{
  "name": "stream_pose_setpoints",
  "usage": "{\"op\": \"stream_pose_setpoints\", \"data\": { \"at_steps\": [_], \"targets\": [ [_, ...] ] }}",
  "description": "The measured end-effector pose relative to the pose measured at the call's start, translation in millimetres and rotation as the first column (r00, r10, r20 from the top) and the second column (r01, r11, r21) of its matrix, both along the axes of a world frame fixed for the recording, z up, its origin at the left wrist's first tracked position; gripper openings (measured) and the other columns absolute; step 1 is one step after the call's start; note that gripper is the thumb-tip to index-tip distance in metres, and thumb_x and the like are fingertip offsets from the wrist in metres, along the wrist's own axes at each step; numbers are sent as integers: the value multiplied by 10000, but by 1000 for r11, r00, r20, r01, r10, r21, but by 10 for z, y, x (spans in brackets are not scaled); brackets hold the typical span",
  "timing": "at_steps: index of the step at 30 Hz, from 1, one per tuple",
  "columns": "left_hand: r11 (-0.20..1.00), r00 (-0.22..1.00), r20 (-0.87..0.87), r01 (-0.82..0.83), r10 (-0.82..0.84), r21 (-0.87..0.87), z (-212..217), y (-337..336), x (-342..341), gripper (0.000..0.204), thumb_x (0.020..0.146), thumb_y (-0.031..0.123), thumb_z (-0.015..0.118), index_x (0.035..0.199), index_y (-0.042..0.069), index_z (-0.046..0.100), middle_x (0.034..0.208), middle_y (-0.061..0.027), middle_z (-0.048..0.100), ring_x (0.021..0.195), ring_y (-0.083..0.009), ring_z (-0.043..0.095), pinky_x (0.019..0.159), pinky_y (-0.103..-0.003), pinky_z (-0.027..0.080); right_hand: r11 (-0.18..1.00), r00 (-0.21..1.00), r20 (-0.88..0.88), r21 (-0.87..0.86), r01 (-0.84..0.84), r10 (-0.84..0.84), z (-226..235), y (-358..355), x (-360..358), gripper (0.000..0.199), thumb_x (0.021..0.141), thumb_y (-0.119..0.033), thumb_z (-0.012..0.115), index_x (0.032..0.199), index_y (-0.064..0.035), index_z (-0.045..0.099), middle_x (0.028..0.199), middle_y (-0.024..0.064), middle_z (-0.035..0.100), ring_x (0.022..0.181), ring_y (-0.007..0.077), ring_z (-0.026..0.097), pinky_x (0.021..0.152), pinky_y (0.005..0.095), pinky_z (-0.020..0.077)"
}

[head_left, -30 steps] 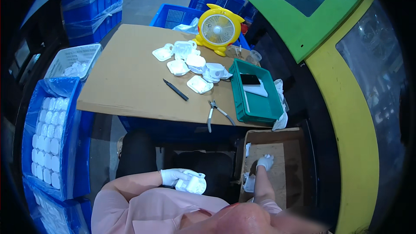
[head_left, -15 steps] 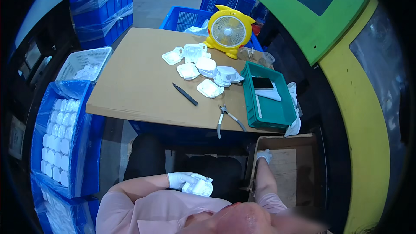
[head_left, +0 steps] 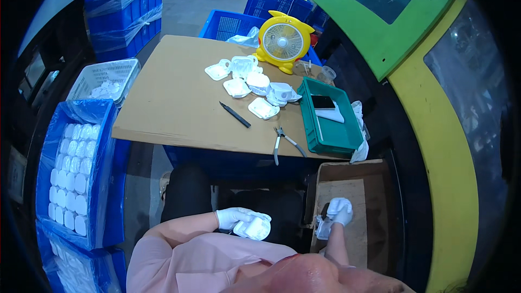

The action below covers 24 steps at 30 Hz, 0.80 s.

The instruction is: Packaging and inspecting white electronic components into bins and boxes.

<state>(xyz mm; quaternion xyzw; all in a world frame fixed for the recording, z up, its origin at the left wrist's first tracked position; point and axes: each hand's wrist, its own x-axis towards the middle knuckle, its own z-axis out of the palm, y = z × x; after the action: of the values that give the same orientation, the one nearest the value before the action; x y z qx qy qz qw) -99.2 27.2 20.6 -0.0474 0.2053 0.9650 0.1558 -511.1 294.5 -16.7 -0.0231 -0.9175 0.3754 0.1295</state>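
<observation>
My left hand [head_left: 230,217], in a white glove, is closed round a white plastic housing [head_left: 256,228] with rounded corners, held low over my lap. On the right, my gloved right hand [head_left: 343,216] reaches over an open cardboard box [head_left: 393,206]. Its fingers are closed on a white plastic part [head_left: 324,229], whose lower piece looks translucent; the grip is partly hidden. Several similar white housings [head_left: 262,108] lie in a loose group on the cardboard-topped table [head_left: 163,97]. A black slim knife or pen-like tool [head_left: 235,114] and grey-handled cutting pliers [head_left: 279,135] rest in front of them.
A green tray [head_left: 342,141] with a dark phone-like object stands at the table's right. Behind it is a yellow fan [head_left: 283,42]. At left, a blue bin [head_left: 103,184] holds rows of white parts beside a white basket [head_left: 127,78]. Green and yellow machine panels [head_left: 391,49] rise at right.
My right hand has drawn back from the box's far left part toward me, and a white plastic part now shows in it. My left hand still holds its housing; the view has shifted slightly.
</observation>
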Motion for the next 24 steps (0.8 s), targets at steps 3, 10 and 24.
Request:
{"op": "stream_pose_setpoints", "data": {
  "at_steps": [3, 10, 24],
  "targets": [
    [993, 990, -98, -109, 104, -47, 42, 61, 47, 610, 825, 264, 702, 1335, 25, 468, 1233, -110, 583, 1136, -217, 573, 968, -360, 473, 878, 995, -24, -469, -98, 98, 812, -147, 659, 327, 887, -219, 512, 1067, 40, 599, 1009, 197, 647, 897, 307, 650, 766, 385, 529],
    [865, 828, -255, -464, 500, 192, 679, -88, 248, 562, 776, 275, 748, 1259, 112, 512, 1197, -100, 566, 1084, -296, 590, 952, -515, 474, 334, 753, -122, -843, -422, 646, 1738, -591, 1941, 314, 938, -197, 452, 1180, -14, 531, 1075, 142, 613, 892, 265, 651, 719, 390, 569],
    [448, 608, -329, -775, 723, -446, 1035, 228, 1676, 286, 787, 104, 670, 1068, 55, 649, 1027, -35, 643, 971, -118, 584, 891, -284, 460, 200, -184, 374, -778, -596, 909, 1299, -1801, 3655, 224, 903, -99, 507, 1073, 10, 603, 950, 86, 652, 841, 150, 631, 713, 251, 502]
  ]
}}
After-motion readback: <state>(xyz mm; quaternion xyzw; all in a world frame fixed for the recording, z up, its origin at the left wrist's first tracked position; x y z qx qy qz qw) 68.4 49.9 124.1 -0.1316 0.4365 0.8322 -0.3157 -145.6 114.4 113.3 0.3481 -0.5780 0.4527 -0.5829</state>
